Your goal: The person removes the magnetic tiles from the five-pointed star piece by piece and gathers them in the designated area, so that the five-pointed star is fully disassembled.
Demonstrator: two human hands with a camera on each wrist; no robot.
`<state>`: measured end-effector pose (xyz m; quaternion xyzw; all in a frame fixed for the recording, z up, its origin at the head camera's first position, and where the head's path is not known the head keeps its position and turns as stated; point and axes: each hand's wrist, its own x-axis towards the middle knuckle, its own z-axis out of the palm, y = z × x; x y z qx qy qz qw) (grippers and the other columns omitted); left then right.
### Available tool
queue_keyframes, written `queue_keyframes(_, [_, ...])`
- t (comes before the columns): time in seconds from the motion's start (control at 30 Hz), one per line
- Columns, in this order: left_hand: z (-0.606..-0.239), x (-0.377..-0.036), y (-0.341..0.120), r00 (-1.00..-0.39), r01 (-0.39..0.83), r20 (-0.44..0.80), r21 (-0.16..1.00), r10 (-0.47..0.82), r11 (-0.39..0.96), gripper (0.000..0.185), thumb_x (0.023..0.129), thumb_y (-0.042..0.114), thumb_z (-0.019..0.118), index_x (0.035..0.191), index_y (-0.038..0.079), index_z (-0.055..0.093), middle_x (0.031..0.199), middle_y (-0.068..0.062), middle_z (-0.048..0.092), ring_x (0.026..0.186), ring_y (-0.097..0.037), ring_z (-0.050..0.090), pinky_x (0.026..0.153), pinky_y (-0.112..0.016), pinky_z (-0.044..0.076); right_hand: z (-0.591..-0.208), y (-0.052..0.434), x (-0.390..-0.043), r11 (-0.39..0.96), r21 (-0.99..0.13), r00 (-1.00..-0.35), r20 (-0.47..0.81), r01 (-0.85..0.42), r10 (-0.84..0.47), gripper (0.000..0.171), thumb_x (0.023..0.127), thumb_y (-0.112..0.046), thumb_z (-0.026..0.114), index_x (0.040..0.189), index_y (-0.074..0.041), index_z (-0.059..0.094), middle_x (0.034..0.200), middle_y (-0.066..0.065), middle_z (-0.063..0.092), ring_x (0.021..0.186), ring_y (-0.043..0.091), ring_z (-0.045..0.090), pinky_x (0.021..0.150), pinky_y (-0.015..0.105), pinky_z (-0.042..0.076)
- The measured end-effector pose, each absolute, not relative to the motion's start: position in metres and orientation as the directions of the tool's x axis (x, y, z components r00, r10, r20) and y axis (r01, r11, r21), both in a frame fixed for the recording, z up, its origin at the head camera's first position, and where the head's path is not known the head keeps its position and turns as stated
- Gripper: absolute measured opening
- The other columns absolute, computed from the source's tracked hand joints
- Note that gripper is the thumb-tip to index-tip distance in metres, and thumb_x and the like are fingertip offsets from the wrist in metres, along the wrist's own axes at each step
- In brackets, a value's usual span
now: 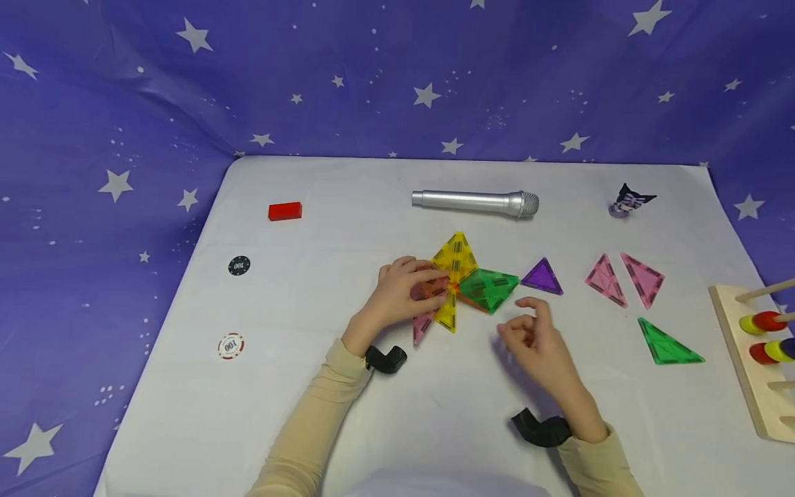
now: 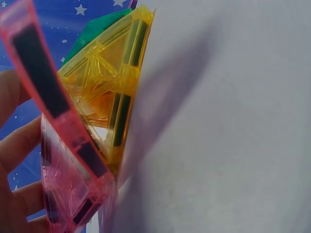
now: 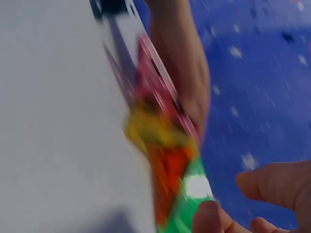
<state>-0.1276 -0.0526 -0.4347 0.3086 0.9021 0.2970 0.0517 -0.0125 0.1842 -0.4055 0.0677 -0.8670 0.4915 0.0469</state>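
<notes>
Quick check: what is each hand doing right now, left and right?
Left hand: grips the joined tile cluster, fingers curled on its pink tile.
Right hand: open, loosely curled, holding nothing, just beside the cluster.

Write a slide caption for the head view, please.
Left hand holds joined magnetic tiles; right hand hovers nearby.

Backdrop: blue-violet cloth (image 1: 397, 76) printed with white stars, draped behind and at both sides. Table (image 1: 348, 400): white cover, rounded far corners. Light: even, soft shadows.
</notes>
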Motion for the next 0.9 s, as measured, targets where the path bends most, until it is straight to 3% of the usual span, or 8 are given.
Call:
queue_keyframes(0.13, [-0.437, -0.126, -0.049, -0.805, 0.527, 0.092, 0.566, 0.587, 0.634, 0.046, 0.081, 0.050, 0.060, 0.122, 0.028, 0.058, 0.128, -0.003, 0.050, 0.122, -0.027, 0.034, 0.088, -0.046, 0.026, -0.406, 0.146, -0.017, 0.500, -0.851, -0.976, 0.057, -0.158, -0.211, 0.040, 0.084, 0.001, 0.060, 0.114, 0.002, 0.035, 0.081, 0.009, 0.063, 0.057, 0.010, 0.053, 0.051, 0.024, 0.043])
queue_keyframes(0.27, [-0.438, -0.127, -0.051, -0.804, 0.531, 0.106, 0.571, 0.585, 0.626, 0.042, 0.084, 0.047, 0.057, 0.122, 0.028, 0.059, 0.128, -0.003, 0.050, 0.121, -0.025, 0.034, 0.089, -0.046, 0.026, -0.436, 0.129, -0.027, 0.472, -0.872, -0.970, 0.010, -0.128, -0.244, 0.045, 0.084, -0.007, 0.063, 0.116, -0.001, 0.033, 0.085, 0.005, 0.064, 0.061, 0.008, 0.055, 0.056, 0.023, 0.044])
queue_keyframes(0.47, [-0.441, -0.132, -0.056, -0.792, 0.556, 0.150, 0.576, 0.591, 0.599, 0.030, 0.092, 0.032, 0.052, 0.119, 0.023, 0.062, 0.125, -0.004, 0.052, 0.118, -0.024, 0.038, 0.088, -0.044, 0.029, -0.445, 0.110, -0.034, 0.419, -0.899, -0.976, 0.041, -0.130, -0.215, 0.055, 0.079, -0.002, 0.068, 0.117, -0.001, 0.028, 0.089, 0.012, 0.064, 0.063, 0.012, 0.059, 0.057, 0.024, 0.046])
queue_keyframes(0.7, [-0.443, -0.134, -0.058, -0.783, 0.573, 0.194, 0.595, 0.592, 0.563, 0.028, 0.091, 0.030, 0.055, 0.116, 0.022, 0.064, 0.122, -0.004, 0.055, 0.116, -0.022, 0.041, 0.085, -0.043, 0.031, -0.447, 0.103, -0.036, 0.464, -0.867, -0.977, 0.107, -0.183, -0.186, 0.062, 0.077, -0.001, 0.069, 0.124, -0.003, 0.028, 0.083, 0.007, 0.061, 0.061, 0.010, 0.057, 0.055, 0.023, 0.046])
queue_keyframes(0.9, [-0.445, -0.138, -0.060, -0.772, 0.583, 0.239, 0.636, 0.589, 0.505, 0.027, 0.086, 0.024, 0.061, 0.111, 0.016, 0.066, 0.119, -0.007, 0.057, 0.113, -0.023, 0.047, 0.095, -0.039, 0.032, -0.449, 0.102, -0.035, 0.533, -0.814, -0.971, 0.161, -0.231, -0.176, 0.059, 0.073, 0.001, 0.068, 0.122, -0.001, 0.034, 0.082, 0.006, 0.058, 0.057, 0.006, 0.053, 0.051, 0.022, 0.044])
